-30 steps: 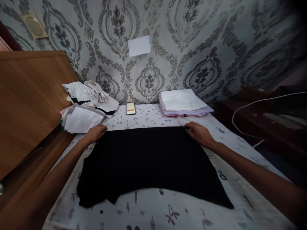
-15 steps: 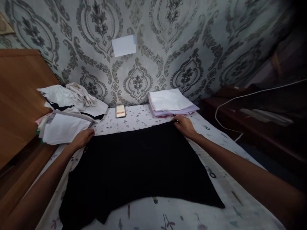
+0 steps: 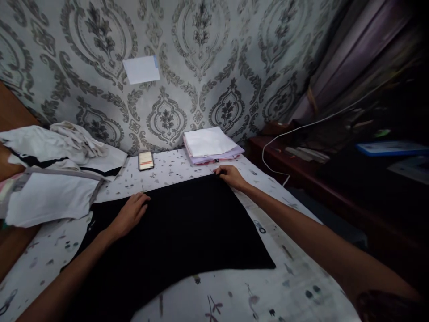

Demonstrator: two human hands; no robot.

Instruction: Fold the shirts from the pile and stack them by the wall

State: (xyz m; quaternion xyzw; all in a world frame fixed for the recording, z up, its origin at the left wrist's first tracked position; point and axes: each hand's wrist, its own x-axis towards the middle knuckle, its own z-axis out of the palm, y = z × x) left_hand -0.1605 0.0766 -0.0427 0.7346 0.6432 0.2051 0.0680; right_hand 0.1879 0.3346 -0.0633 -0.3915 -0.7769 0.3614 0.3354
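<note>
A black garment (image 3: 187,223) lies spread flat across the patterned sheet; from here I cannot tell what kind it is. My right hand (image 3: 230,175) pinches its far right corner, just in front of the folded stack. On the upper left part of the cloth rests my left hand (image 3: 134,209), palm down with the fingers stretched out, a little below the far edge. The left forearm covers some of the garment's left side, and its near end runs out of view at the bottom.
Folded white and lilac clothes (image 3: 211,143) are stacked by the wall. At left are a folded white cloth (image 3: 50,197) and a loose pile of clothes (image 3: 73,143). A small card-like item (image 3: 146,161) lies behind the garment. A white cable (image 3: 268,152) crosses the dark furniture at right.
My left hand has let go of the garment's far left corner and moved right onto the cloth. My right hand keeps its corner. The view has turned to the right.
</note>
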